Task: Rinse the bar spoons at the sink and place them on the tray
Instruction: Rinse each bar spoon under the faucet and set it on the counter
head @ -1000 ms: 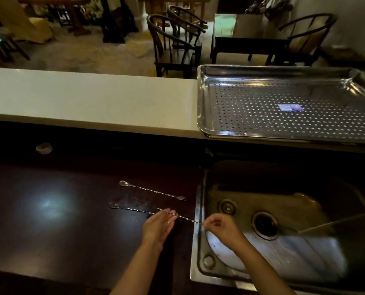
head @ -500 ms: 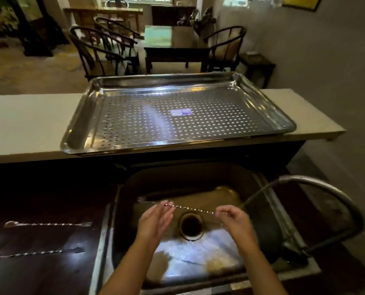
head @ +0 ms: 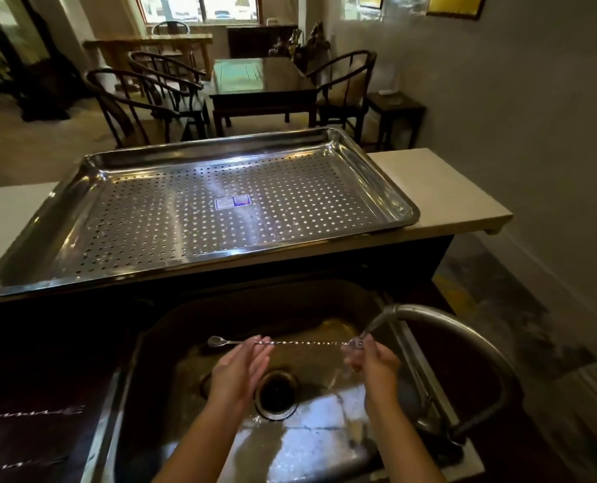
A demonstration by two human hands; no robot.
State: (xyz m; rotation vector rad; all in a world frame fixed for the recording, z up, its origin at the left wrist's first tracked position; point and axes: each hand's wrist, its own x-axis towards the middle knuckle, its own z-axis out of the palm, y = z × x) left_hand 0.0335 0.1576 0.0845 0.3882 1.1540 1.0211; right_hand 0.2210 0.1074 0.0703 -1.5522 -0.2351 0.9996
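Head view shows one bar spoon (head: 292, 342) held level over the sink (head: 143, 357), its bowl end at the left and its other end at the right, right under the faucet (head: 429, 317) spout. The left hand (head: 243, 366) pinches the twisted stem near the bowl end with its fingertips, the fingers otherwise fairly straight; the right hand (head: 373, 360) is closed around the far end, where water seems to be running over the fingers and down toward the drain (head: 277, 395). Two more bar spoons (head: 28, 413) lie on the dark surface (head: 28, 371) left of the sink, only partly in frame. Beyond the sink, on the pale raised counter, the perforated tray (head: 377, 176) holds no spoons, only a small sticker. The step in hand looks like rinsing the first spoon, so the task is barely begun. The next move likely calls for passing the whole stem and bowl under the stream, then lifting the spoon forward onto the tray, laying it flat.
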